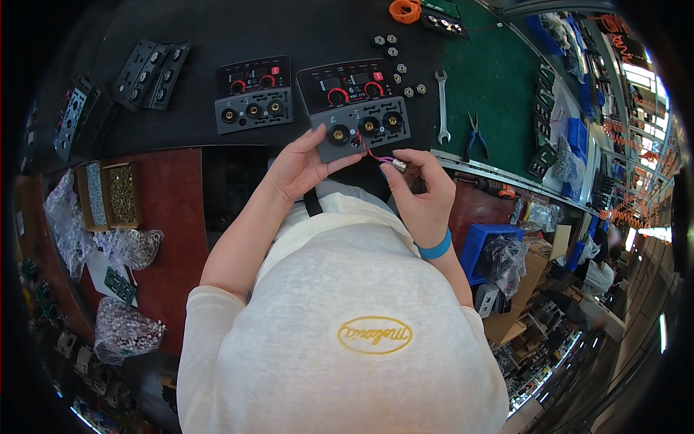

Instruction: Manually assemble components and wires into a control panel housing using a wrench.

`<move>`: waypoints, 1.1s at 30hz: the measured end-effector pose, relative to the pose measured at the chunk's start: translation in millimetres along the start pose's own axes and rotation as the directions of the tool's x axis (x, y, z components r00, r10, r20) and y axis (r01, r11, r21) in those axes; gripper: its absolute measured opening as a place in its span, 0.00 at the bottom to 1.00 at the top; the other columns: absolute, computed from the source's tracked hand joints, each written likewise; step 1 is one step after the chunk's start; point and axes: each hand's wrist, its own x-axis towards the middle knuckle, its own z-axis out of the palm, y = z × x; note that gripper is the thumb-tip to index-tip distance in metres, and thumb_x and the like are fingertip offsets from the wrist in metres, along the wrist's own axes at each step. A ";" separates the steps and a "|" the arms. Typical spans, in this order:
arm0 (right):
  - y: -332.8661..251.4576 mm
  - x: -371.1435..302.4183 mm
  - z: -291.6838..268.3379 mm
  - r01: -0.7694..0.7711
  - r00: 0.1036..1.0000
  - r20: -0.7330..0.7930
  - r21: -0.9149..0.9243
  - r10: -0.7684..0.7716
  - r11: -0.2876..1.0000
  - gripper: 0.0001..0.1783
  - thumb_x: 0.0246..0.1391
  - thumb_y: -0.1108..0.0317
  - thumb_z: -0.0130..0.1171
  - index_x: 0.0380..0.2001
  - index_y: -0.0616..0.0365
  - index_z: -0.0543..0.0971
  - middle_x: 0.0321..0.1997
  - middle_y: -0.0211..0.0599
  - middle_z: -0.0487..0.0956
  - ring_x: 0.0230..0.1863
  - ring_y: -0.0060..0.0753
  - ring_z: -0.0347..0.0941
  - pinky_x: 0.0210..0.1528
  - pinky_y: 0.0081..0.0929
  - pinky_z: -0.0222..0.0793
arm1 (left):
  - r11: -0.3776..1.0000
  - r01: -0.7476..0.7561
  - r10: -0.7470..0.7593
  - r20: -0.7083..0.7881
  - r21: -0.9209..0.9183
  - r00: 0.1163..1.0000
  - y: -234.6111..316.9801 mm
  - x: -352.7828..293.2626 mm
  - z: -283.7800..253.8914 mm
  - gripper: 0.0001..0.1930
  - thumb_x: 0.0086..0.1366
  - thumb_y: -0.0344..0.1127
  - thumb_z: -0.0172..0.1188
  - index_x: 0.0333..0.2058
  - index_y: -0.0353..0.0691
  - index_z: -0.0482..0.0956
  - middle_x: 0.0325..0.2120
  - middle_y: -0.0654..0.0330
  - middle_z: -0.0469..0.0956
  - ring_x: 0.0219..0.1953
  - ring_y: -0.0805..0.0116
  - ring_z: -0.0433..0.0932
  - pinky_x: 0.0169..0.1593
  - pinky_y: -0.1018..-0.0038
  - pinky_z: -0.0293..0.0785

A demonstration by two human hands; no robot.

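My left hand (pixel 300 168) grips the near left corner of a black and grey front panel (pixel 335 151), thumb on its edge and fingers along its near side. The panel has red-ringed knobs and three round brass-centred sockets. Red and purple wires (pixel 374 155) run out from a small hole beside its left socket. They end in a small round metal connector (pixel 398 165), pinched between the thumb and fingers of my right hand (pixel 426 184), just off the panel's near edge. A similar panel (pixel 253 98) lies to the left.
Several round nuts (pixel 401 69), a wrench (pixel 443 105) and pliers (pixel 475 137) lie toward the right. Bent metal panels (pixel 150 76) stand at the left. An orange coil (pixel 405 10) sits at the back. A blue bin (pixel 477 246) and boxes of small parts (pixel 123 195) flank me.
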 end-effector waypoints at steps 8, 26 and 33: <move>-6.6 8.9 4.5 -0.003 0.999 0.047 -0.256 0.016 0.967 0.09 0.42 0.75 0.64 0.29 0.63 0.75 0.23 0.37 0.76 0.20 0.27 0.73 0.23 0.20 0.69 | 0.998 0.067 -0.067 -0.001 -0.009 0.998 -2.3 -3.1 8.1 0.22 0.67 0.39 0.48 0.56 0.37 0.59 0.53 0.45 0.65 0.54 0.47 0.68 0.54 0.53 0.72; 18.5 7.6 6.7 0.197 0.977 0.139 -0.323 -0.159 0.926 0.17 0.39 0.76 0.65 0.38 0.62 0.77 0.25 0.34 0.73 0.23 0.26 0.71 0.24 0.20 0.67 | 0.995 0.081 -0.079 0.023 -0.055 0.997 -9.7 -11.6 27.2 0.22 0.69 0.41 0.42 0.57 0.36 0.57 0.53 0.47 0.65 0.56 0.54 0.66 0.57 0.56 0.69; 19.2 5.6 8.3 0.269 0.962 0.072 -0.423 -0.264 0.865 0.14 0.38 0.73 0.66 0.32 0.61 0.76 0.26 0.35 0.71 0.26 0.32 0.71 0.25 0.24 0.67 | 0.997 0.068 -0.068 -0.002 -0.034 0.998 -11.9 -14.0 28.9 0.22 0.69 0.41 0.41 0.57 0.36 0.56 0.53 0.47 0.64 0.57 0.54 0.66 0.56 0.56 0.69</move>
